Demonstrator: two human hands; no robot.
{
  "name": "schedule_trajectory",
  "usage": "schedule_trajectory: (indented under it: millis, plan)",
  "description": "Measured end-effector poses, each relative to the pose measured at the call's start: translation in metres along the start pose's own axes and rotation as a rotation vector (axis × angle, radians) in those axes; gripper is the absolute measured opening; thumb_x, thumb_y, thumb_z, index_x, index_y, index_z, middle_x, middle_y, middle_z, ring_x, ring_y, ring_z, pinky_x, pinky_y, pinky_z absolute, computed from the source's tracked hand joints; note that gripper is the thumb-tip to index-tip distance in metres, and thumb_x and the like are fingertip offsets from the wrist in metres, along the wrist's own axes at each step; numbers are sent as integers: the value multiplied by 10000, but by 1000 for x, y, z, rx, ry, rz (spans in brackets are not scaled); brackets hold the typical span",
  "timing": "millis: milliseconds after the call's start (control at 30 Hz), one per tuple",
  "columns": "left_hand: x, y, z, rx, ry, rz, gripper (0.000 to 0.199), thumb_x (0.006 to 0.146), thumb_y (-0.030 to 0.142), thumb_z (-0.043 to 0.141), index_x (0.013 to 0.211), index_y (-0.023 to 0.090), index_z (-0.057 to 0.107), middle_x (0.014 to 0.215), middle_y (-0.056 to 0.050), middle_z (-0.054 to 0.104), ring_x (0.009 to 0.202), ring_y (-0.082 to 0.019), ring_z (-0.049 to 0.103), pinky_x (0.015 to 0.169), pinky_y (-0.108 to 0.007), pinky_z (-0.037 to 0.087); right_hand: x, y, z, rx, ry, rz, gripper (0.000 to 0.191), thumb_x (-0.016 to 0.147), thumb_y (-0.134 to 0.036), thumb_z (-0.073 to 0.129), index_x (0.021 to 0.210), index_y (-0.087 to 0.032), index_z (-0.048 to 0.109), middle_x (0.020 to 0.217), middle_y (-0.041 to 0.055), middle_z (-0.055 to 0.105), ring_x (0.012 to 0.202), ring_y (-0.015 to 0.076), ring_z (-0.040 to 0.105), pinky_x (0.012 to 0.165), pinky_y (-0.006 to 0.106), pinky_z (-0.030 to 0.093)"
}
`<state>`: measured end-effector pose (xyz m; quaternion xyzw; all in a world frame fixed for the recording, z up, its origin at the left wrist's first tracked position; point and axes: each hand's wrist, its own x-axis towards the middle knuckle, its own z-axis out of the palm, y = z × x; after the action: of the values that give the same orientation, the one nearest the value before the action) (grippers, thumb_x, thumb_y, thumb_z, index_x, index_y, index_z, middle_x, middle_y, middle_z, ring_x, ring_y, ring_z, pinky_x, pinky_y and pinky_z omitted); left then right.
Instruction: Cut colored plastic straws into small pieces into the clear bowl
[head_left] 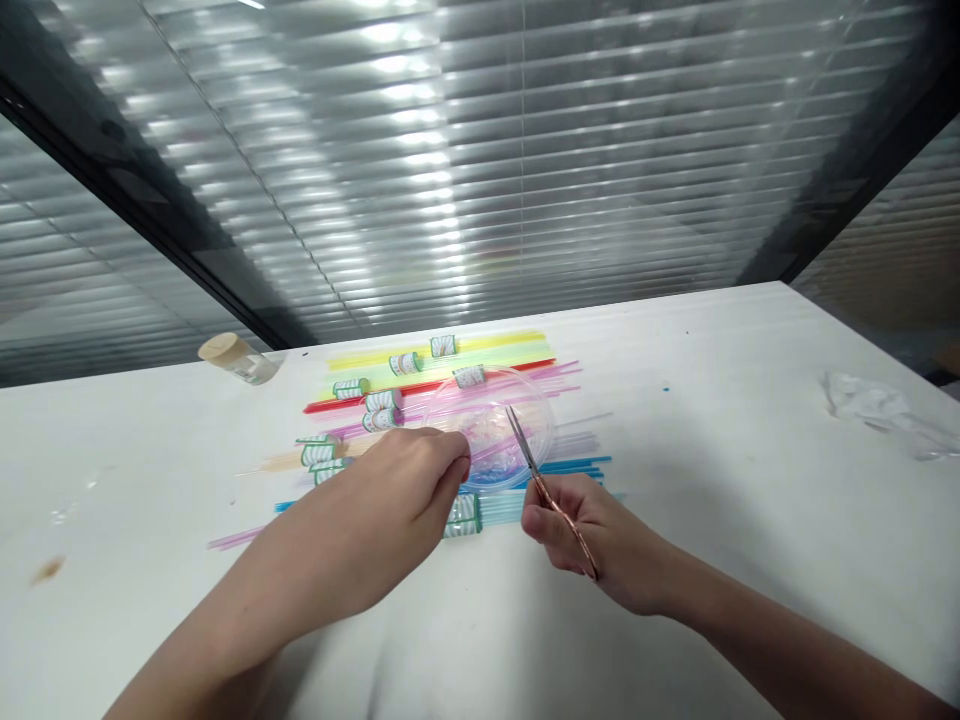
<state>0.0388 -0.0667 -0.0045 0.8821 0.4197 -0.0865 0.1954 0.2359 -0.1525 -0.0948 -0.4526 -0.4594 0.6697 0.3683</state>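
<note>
My left hand (420,470) is closed in a pinch on a thin pink-purple straw (499,446), whose free end points right over a clear round bowl (546,395). Small pale and blue pieces lie in the bowl. Wrapped around copper-coloured scissors (559,512), my right hand (592,530) is just right of the bowl's near side. The scissor tips point up and away, close to the straw's free end, with the blades nearly together.
Bundles of yellow (510,341), red (420,388) and blue straws (592,467), banded with printed paper, lie around the bowl. A lidded jar (238,358) is at the back left. Crumpled clear plastic (874,402) lies on the right of the white table (750,480). Blinds stand behind.
</note>
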Motion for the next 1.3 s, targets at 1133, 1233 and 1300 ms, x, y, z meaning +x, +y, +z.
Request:
schedule_trajectory:
  millis: [1133,1233,1300]
  plan:
    - [2,-2,0,51,21,-13,337,984,391,275,797,240,511,785,11,585,715,-175,516,610,-322,391,-1,1,-1,54,-26,9,521,866,-628,597,651,-203,386,529,-101,283,472,64,201,441,245,152]
    - [2,0,1,56,25,-13,340,985,387,274,778,236,498,770,10,577,699,-175,511,588,-316,379,0,-1,-1,69,-49,-1,526,873,-633,580,648,-201,382,533,-100,287,469,59,201,443,245,150]
    - [2,0,3,51,25,-4,345,988,383,267,781,235,499,771,6,576,704,-177,513,595,-320,384,0,-2,0,73,-62,-14,529,877,-646,559,649,-201,385,518,-103,283,462,57,198,444,247,145]
